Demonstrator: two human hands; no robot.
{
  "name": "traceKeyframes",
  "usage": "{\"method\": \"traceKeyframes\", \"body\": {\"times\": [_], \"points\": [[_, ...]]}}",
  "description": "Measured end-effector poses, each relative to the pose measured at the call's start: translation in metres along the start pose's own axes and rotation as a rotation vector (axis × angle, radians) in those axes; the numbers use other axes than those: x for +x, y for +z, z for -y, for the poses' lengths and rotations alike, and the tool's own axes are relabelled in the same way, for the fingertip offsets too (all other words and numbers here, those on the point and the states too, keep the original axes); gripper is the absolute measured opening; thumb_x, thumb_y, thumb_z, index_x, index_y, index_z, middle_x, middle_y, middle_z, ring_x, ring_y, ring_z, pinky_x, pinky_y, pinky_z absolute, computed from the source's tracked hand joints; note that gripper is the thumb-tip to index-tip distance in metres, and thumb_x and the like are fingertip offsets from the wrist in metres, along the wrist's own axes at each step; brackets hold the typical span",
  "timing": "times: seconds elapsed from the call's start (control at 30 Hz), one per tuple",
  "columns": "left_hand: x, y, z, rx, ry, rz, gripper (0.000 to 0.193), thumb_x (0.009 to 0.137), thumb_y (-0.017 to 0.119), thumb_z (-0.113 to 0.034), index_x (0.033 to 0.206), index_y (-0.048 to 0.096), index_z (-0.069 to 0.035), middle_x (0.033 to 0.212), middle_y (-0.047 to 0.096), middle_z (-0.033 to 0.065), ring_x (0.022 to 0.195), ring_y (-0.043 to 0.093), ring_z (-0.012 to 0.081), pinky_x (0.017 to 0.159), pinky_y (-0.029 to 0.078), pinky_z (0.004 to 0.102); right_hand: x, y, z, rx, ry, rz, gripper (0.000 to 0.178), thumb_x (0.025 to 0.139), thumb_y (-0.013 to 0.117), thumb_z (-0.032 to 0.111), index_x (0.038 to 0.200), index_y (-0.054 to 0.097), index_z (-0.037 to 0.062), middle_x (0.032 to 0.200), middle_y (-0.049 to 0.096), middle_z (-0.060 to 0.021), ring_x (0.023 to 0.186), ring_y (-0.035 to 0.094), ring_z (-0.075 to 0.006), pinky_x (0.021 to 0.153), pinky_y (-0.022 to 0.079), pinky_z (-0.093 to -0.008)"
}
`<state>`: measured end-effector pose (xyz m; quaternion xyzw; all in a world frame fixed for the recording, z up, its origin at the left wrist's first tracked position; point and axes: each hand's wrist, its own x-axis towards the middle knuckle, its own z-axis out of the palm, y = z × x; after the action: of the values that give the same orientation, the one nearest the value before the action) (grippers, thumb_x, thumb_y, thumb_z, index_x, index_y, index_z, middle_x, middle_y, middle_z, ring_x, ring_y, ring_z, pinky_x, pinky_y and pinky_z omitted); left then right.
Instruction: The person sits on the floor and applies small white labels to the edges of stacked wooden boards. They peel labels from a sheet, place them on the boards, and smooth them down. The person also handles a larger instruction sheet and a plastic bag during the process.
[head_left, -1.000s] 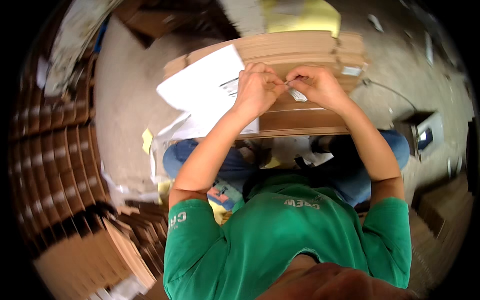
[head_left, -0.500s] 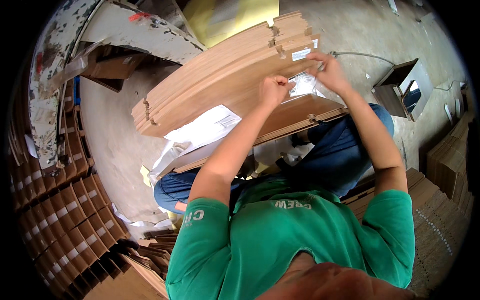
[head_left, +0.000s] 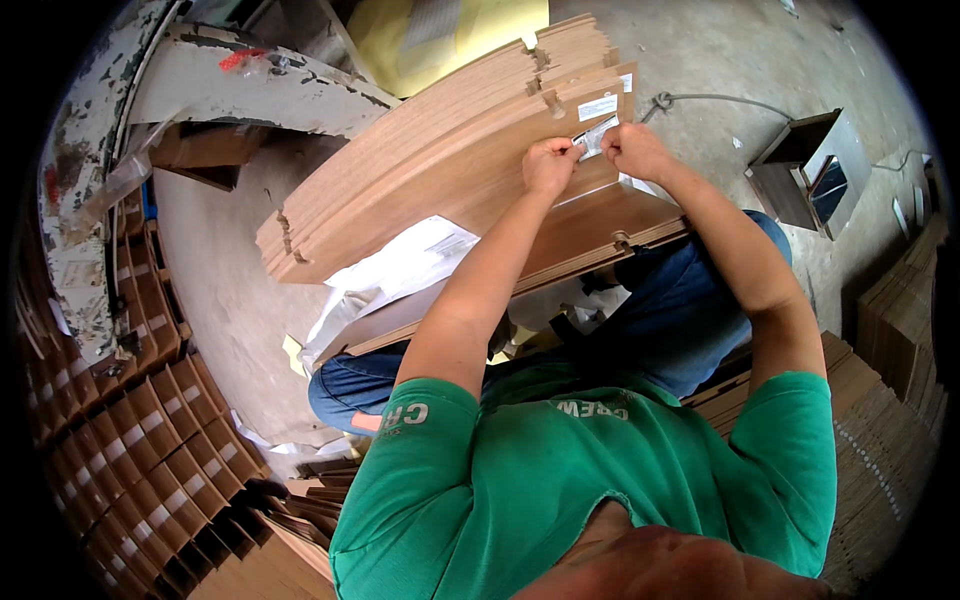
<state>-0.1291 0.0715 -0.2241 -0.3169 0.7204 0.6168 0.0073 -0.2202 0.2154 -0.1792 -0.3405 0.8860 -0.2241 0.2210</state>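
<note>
- Pinching a small clear sticker (head_left: 598, 133) between them, the left hand (head_left: 550, 165) and the right hand (head_left: 632, 150) meet at the top of a stack of flat cardboard sheets (head_left: 450, 185).
- Each grip is pressed together on one end of the sticker, thumb against fingers.
- The sticker sits on the top sheet, near its far edge, just below a small white label (head_left: 598, 106).
- A second ago both hands worked nearer the middle of the stack. Now they are up by the far edge, and the stack looks more tilted across the lap. I think the sticker is being put on or pulled off there.
- A white paper sheet (head_left: 400, 270) lies lower on the stack, well apart from the hands.
- A small open box (head_left: 810, 170) stands on the concrete floor (head_left: 720, 50) to the right. Something dark and shiny is inside it, but I cannot tell what.
- Rows of folded cardboard (head_left: 130, 440) stand packed together on the left.
</note>
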Motion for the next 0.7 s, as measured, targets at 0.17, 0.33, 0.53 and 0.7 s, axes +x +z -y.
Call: {"method": "traceKeyframes", "body": {"times": [0.17, 0.33, 0.53, 0.7], "points": [[0.0, 0.003, -0.006, 0.04, -0.04, -0.052, 0.012, 0.076, 0.069, -0.017, 0.074, 0.069, -0.005, 0.059, 0.061, 0.0017, 0.046, 0.052, 0.0055, 0.041, 0.04, 0.0212, 0.017, 0.01, -0.021, -0.022, -0.024, -0.072, 0.013, 0.074, 0.059, 0.015, 0.081, 0.067, 0.0093, 0.08, 0.064, -0.0154, 0.079, 0.062, -0.0314, 0.072, 0.049, -0.0389], [-0.002, 0.009, -0.004, 0.344, 0.101, -0.248, 0.027, 0.077, 0.066, -0.034, 0.072, 0.07, -0.008, 0.06, 0.063, 0.0066, 0.051, 0.06, 0.0166, 0.048, 0.047, 0.0305, 0.029, 0.006, -0.034, 0.0, -0.015, -0.021, 0.015, 0.075, 0.059, 0.019, 0.083, 0.068, 0.0108, 0.081, 0.065, -0.0138, 0.079, 0.062, -0.0298, 0.071, 0.049, -0.0377], [-0.011, -0.008, -0.025, 0.893, 0.181, -0.288, 0.041, 0.079, 0.058, -0.048, 0.07, 0.069, -0.009, 0.068, 0.064, 0.0134, 0.065, 0.063, 0.0306, 0.059, 0.05, 0.0408, 0.022, 0.011, -0.035, 0.079, 0.052, -0.076, 0.017, 0.078, 0.059, 0.023, 0.083, 0.067, 0.0089, 0.08, 0.064, -0.0133, 0.074, 0.061, -0.0285, 0.068, 0.048, -0.0363], [-0.032, -0.016, -0.031, 1.08, 0.433, 0.037, 0.034, 0.082, 0.054, -0.04, 0.089, 0.069, -0.01, 0.089, 0.065, 0.0143, 0.084, 0.063, 0.0284, 0.075, 0.049, 0.0395, 0.023, 0.004, -0.027, 0.137, 0.068, -0.011, 0.019, 0.082, 0.057, 0.023, 0.081, 0.065, 0.0062, 0.075, 0.064, -0.013, 0.067, 0.061, -0.0244, 0.065, 0.048, -0.0333]]}}
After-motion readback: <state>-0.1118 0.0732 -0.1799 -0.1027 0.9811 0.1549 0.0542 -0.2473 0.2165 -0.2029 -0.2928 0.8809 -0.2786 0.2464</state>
